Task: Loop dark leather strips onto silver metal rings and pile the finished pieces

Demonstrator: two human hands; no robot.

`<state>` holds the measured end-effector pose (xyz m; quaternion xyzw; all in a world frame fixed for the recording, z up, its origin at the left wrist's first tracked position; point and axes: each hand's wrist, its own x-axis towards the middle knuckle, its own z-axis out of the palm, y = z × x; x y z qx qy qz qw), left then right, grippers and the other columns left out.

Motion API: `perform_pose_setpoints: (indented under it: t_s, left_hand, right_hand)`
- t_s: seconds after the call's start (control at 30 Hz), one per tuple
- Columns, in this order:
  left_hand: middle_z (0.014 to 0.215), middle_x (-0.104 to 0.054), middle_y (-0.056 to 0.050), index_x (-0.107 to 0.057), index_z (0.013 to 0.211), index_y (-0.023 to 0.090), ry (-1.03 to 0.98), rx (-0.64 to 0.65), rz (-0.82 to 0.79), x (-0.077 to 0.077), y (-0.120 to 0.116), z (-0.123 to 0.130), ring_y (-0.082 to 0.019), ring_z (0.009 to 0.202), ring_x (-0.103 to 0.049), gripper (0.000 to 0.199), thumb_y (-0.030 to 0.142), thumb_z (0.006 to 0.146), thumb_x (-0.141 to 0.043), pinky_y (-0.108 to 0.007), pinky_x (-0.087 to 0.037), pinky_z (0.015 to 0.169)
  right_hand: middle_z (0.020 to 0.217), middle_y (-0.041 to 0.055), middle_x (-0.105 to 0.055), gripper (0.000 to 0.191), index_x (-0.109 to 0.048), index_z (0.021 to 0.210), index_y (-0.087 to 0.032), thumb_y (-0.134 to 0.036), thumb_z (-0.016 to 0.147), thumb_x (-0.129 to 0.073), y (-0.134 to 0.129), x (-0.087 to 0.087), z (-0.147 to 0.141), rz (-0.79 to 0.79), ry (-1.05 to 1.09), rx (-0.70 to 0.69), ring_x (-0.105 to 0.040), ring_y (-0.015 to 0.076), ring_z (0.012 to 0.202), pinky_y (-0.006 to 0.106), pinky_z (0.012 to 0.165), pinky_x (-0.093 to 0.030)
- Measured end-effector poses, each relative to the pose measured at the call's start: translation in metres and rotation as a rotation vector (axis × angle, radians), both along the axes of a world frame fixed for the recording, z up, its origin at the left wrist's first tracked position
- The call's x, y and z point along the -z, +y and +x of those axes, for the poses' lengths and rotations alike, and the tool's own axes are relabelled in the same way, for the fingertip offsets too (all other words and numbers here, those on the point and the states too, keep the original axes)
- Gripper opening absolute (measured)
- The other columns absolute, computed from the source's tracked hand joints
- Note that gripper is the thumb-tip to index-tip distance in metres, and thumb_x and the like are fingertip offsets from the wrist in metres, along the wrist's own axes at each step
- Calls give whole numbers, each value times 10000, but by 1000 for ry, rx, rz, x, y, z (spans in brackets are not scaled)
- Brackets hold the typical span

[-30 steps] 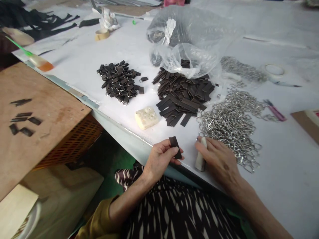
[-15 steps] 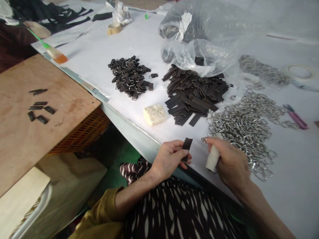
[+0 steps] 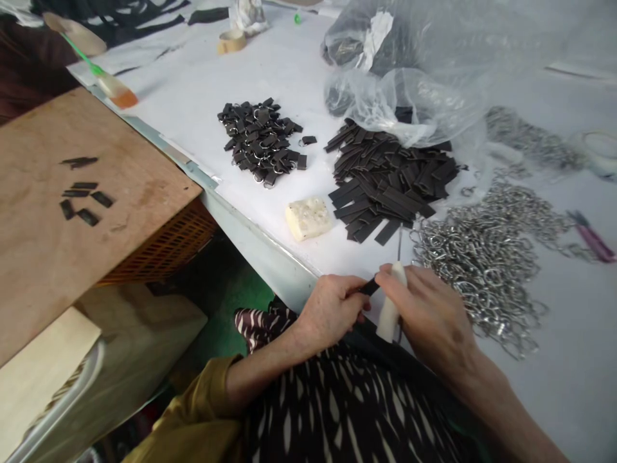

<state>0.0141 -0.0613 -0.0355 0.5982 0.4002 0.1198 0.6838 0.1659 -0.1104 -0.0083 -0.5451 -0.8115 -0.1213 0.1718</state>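
Observation:
My left hand (image 3: 332,308) pinches a short dark strip (image 3: 370,287) at the table's front edge. Closed round a white-wrapped tool (image 3: 391,305) with a thin metal tip, my right hand (image 3: 427,305) has its fingertips at the strip's far end. Whether a ring is in those fingertips is hidden. Beyond my hands lie a heap of dark strips (image 3: 393,177) and, to the right, a heap of metal rings (image 3: 482,257). A pile of strips fitted with rings (image 3: 260,141) is farther left. A pale yellow block (image 3: 308,218) sits nearer the edge.
Clear plastic bags (image 3: 409,96) stand behind the strips. At the right are pink-handled snips (image 3: 595,238). A wooden board (image 3: 96,225) at the left bears several dark pieces, near a glue bottle (image 3: 116,90). Tape (image 3: 231,42) lies at the back.
My right hand has moved left with the tool and now meets the strip in my left hand. The strip has tilted over. The view has shifted slightly.

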Motion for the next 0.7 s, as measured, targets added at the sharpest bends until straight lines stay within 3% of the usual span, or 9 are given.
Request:
perform_pose_setpoints:
  t_s: [0.23, 0.37, 0.53, 0.7]
  left_hand:
    - [609, -560, 34, -546, 1166, 175, -188, -93, -233, 3, 1, 3, -101, 467, -506, 419, 201, 749, -525, -203, -424, 421]
    - [644, -602, 22, -471, 1254, 167, -328, -176, -385, 5, 0, 4, -110, 514, -557, 539, 188, 725, -574, -214, -469, 471]
    - [695, -654, -19, -443, 1288, 159, -419, -268, -495, 5, 2, 6, -158, 599, -629, 609, 210, 708, -621, -251, -502, 520]
    - [698, -671, -35, -472, 1230, 145, -445, -306, -531, 4, 2, 6, -174, 607, -644, 573, 229, 692, -650, -278, -512, 552]
  right_hand:
    - [812, 150, -674, 199, -605, 811, -126, -130, 878, -417, 3, -1, -5, 24, -37, -59, -595, 236, 697, 349, 594, -457]
    - [957, 150, -672, 78, -580, 900, -142, -162, 857, -518, -1, 6, 0, 24, 256, 23, -612, 238, 809, 364, 687, -486]
    - [1000, 8, -679, 130, -579, 942, -238, -188, 825, -604, -6, 7, 0, -120, 719, 300, -641, 139, 830, 251, 738, -492]
    - [995, -4, -684, 112, -578, 914, -239, -196, 817, -613, -8, 10, -5, -74, 779, 337, -643, 133, 835, 247, 738, -497]
